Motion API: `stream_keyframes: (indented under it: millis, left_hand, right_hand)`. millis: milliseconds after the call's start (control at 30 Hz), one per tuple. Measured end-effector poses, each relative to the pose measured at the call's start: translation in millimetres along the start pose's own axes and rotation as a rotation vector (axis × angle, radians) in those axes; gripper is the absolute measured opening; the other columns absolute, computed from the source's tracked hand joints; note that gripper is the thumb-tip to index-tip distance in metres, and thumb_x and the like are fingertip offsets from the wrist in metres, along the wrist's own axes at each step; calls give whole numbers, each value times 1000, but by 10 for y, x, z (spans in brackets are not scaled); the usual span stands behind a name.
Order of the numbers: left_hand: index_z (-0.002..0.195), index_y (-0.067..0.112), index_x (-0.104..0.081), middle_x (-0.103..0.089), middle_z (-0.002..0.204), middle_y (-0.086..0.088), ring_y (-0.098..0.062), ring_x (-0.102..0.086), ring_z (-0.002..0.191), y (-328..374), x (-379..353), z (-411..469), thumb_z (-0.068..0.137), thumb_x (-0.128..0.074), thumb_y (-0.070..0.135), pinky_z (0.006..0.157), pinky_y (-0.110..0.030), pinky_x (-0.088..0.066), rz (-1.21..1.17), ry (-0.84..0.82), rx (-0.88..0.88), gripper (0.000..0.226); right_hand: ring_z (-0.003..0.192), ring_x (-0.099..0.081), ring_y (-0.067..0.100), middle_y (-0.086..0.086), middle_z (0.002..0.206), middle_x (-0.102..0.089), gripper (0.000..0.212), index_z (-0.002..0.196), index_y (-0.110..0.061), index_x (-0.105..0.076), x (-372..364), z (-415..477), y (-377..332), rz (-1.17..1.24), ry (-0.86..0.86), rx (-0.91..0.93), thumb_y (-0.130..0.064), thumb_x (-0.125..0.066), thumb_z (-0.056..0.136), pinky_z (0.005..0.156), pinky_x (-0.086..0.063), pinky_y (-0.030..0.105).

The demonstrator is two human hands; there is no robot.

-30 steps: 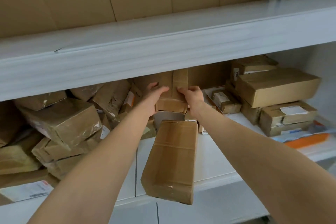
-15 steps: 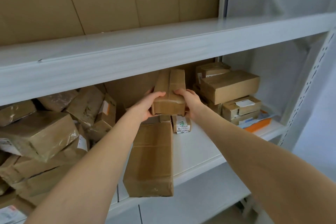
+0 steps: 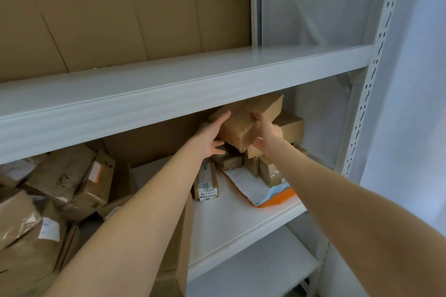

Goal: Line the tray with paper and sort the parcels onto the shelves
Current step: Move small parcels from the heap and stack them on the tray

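Note:
Both hands hold one long brown cardboard parcel [image 3: 251,120] tilted under the upper shelf, above a stack of brown parcels [image 3: 289,128] at the right end of the middle shelf [image 3: 236,219]. My left hand [image 3: 212,137] presses its left side with fingers spread. My right hand [image 3: 265,132] grips its near right end. Small boxes [image 3: 268,171] lie below the held parcel. No tray or lining paper is in view.
A heap of brown parcels [image 3: 55,190] fills the shelf's left part. A small labelled box [image 3: 207,185] and an orange-and-white envelope [image 3: 263,193] lie mid-shelf. A long box [image 3: 173,248] overhangs the front edge under my left arm. The upper shelf [image 3: 169,84] holds flat cardboard. A perforated upright [image 3: 369,79] stands right.
The view has swung right. Both hands have carried the parcel to the right and tilted it, bringing it over the stack at the shelf's right end.

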State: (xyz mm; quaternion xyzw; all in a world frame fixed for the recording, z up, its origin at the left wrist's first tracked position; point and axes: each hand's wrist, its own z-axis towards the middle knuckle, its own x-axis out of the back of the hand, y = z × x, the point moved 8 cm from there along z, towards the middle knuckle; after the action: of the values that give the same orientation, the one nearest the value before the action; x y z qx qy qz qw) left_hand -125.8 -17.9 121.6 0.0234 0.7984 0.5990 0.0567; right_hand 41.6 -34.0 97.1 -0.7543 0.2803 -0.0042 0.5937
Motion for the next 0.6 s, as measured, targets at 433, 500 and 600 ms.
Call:
stream_keyframes:
  millis: [433,500,600]
  left_hand:
    - [146,27,-32,-51,135,-14,-36,-56,114,187,-756,619,89,-65,31,88,-50,-53,-1,150,-82,66]
    - [145,25,-34,-53,133,-15,-35,-57,114,175,-820,711,91,-61,34,83,-47,-54,25,175,-75,61]
    - [143,21,-38,-55,131,-15,-35,-57,114,153,-890,815,94,-56,36,81,-45,-53,58,204,-63,54]
  right_hand:
    - [127,-48,34,5,154,-32,98,154,-35,-18,685,791,-576,-63,31,145,-37,-80,78,74,-53,31]
    - [127,-48,33,4,152,-33,92,153,-36,-22,692,901,-583,-85,24,139,-36,-78,80,76,-51,32]
    - [129,-45,34,4,154,-32,85,152,-37,-26,671,1032,-548,-104,26,147,-35,-75,83,88,-52,36]
